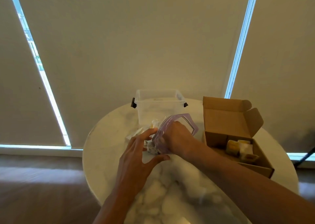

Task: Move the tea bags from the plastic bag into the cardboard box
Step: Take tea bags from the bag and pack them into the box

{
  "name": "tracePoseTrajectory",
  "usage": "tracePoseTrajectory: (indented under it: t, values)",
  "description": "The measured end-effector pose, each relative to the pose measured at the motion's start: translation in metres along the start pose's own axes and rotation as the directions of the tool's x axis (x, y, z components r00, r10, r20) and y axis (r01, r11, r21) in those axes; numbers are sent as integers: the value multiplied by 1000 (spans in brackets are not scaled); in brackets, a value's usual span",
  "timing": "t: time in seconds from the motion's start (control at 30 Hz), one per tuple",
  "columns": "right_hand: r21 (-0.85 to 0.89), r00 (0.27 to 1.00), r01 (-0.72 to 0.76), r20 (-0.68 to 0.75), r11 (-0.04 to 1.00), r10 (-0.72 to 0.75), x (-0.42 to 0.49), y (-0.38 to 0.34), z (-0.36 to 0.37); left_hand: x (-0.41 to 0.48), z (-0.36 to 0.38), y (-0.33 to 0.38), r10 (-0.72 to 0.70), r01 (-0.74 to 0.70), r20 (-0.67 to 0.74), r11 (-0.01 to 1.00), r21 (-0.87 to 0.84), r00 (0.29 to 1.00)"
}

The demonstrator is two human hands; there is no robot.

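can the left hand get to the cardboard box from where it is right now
Probably not directly: the right hand, reaching into the plastic bag, and its forearm lie between the left hand and the cardboard box. The box is open on top, so the right hand has the freer way.

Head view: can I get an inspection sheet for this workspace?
Surface: round white marble table.
Job's things: clear zip plastic bag with purple strip lying at centre, tea bags inside; open brown cardboard box at right, yellow and white tea bags right of its divider.
Clutter: clear plastic tub with black latches, behind the bag.
Grips: left hand spread against the bag; right hand inside its mouth, fingers hidden.
Cables: thin dark line at right edge, cable or stand leg, cannot tell.
Surroundings: drawn beige roller blinds, wooden floor.
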State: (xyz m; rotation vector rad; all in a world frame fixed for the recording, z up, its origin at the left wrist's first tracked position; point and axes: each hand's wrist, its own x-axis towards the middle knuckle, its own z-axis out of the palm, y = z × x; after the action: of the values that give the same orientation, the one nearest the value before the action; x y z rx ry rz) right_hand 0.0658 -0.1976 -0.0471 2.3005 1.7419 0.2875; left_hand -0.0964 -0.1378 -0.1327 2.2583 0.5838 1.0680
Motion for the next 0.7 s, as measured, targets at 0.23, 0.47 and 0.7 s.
tracePoseTrajectory:
  t: [0.23, 0.47, 0.7]
  values:
    - [300, 979, -99, -142, 949, 148, -20, 6, 2, 0, 4, -6, 59, -59, -67, 998, -8, 996]
    - [773, 960, 123, -251, 623, 123, -54, 47, -4, -1, -1, 1, 85, -87, -105, 996, -22, 991]
    - [814, 948, 86, -244, 575, 204, -94, 80, -17, -1, -1, 2, 86, -89, -101, 996, -25, 991]
